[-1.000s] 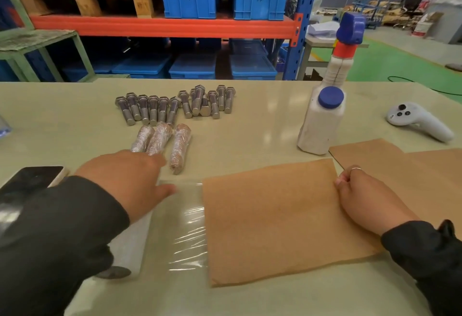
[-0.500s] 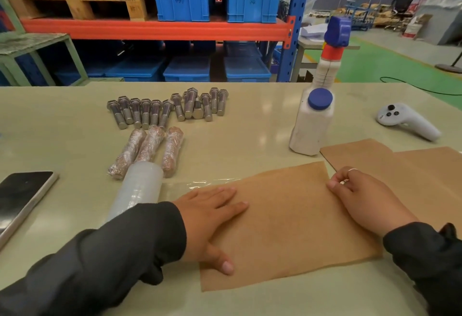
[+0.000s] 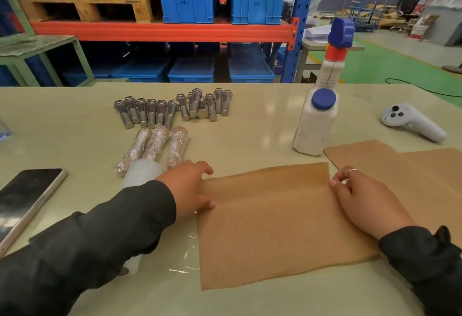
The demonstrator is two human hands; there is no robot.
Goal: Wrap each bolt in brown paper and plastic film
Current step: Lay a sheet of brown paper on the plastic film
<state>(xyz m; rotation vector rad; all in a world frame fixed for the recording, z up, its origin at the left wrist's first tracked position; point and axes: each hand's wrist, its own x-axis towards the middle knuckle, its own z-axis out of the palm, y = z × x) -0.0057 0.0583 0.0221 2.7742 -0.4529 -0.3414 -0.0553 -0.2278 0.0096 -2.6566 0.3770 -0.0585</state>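
Currently, I am cataloguing what is lying on the table [image 3: 250,138] in front of me.

Item 1: brown paper sheet [image 3: 275,223], lying flat at the near middle. My left hand [image 3: 190,188] is resting at its left edge, fingers loosely curved and touching the paper, gripping nothing that I can see. My right hand [image 3: 362,198] is sitting on its right edge, thumb and forefinger pinching the far right corner; a ring is showing on 1 finger.

Item 2: plastic film [image 3: 185,258], a clear stretch lying under the paper's left side, running from the film roll [image 3: 142,173], which is lying partly hidden beneath my left sleeve.

Item 3: 3 wrapped bolts [image 3: 155,145], lying side by side just beyond the roll.

Item 4: bare bolts [image 3: 172,108], lying in a row farther back, a few piled on each other at the right end.

Item 5: more paper sheets [image 3: 412,165], lying to the right, overlapping.

Item 6: white spray bottle [image 3: 317,120] with a blue cap, standing upright beyond the sheet's far right corner.

Item 7: white controller [image 3: 412,123], lying at far right.

Item 8: phone [image 3: 25,203], lying screen up at left.
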